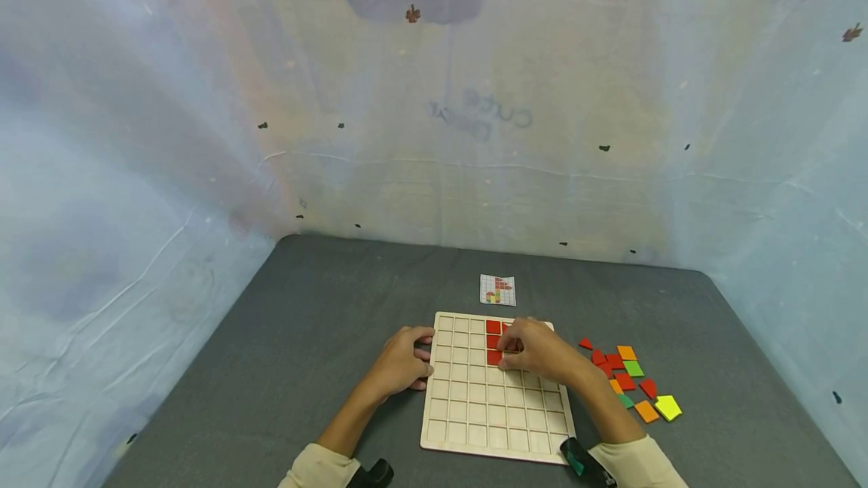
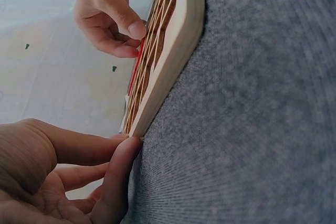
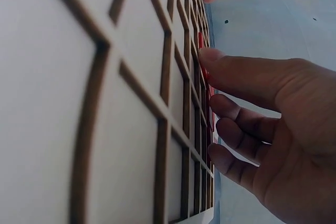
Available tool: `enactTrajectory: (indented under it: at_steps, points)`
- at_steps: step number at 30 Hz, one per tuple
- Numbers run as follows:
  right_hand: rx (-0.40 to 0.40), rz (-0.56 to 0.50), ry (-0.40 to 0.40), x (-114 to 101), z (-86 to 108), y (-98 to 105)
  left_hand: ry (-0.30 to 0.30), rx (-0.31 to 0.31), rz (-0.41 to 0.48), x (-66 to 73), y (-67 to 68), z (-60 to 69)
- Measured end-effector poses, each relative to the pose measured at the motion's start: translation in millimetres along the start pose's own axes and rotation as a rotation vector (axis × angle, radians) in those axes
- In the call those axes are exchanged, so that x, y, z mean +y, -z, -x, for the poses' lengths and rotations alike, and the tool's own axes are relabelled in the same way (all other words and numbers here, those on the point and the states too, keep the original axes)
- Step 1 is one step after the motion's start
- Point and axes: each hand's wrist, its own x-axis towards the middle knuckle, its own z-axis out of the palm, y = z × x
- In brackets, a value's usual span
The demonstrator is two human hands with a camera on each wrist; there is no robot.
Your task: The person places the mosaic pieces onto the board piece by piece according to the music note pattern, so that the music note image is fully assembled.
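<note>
A wooden grid board (image 1: pixel 466 391) lies on the grey cloth. My left hand (image 1: pixel 400 360) grips its left edge; in the left wrist view, the thumb and fingertips (image 2: pixel 123 153) meet at the board's rim. Red square tiles (image 1: pixel 493 327) stand in a column of cells near the board's top. Over the cells just right of them, my right hand (image 1: pixel 536 352) bends down and pinches a red tile (image 3: pixel 211 81) between thumb and fingers at the board's surface. That tile is mostly hidden by the hand. Part of another red piece (image 1: pixel 505 326) shows above the fingers.
Behind the board lies a small pattern card (image 1: pixel 498 290) with a coloured design on a grid. To the right are scattered loose tiles in red, orange (image 1: pixel 646 412), green (image 1: pixel 634 369) and yellow (image 1: pixel 667 407). A pale sheet (image 1: pixel 447 194) hangs behind the table.
</note>
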Motion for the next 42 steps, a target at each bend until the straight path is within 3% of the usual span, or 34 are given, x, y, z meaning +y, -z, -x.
enactTrajectory:
  at_steps: [8,18,26,35,42]
  points:
    - [0.042,-0.018,0.000,3.6,3.4,3.8,-0.004,-0.003,-0.002,0.4,0.5,0.1]
    - [0.110,-0.089,-0.009,13.1,21.9,20.0,-0.013,-0.008,-0.006,1.1,0.9,-0.1]
    - [0.148,-0.074,-0.055,27.2,40.7,35.1,-0.003,-0.013,-0.005,-0.3,0.8,0.4]
    - [0.210,-0.021,-0.172,47.6,69.7,56.0,-0.007,-0.001,-0.011,-0.2,-0.4,-0.2]
    - [0.251,0.046,-0.191,60.9,89.1,66.9,-0.002,-0.002,-0.010,-0.6,0.2,0.0]
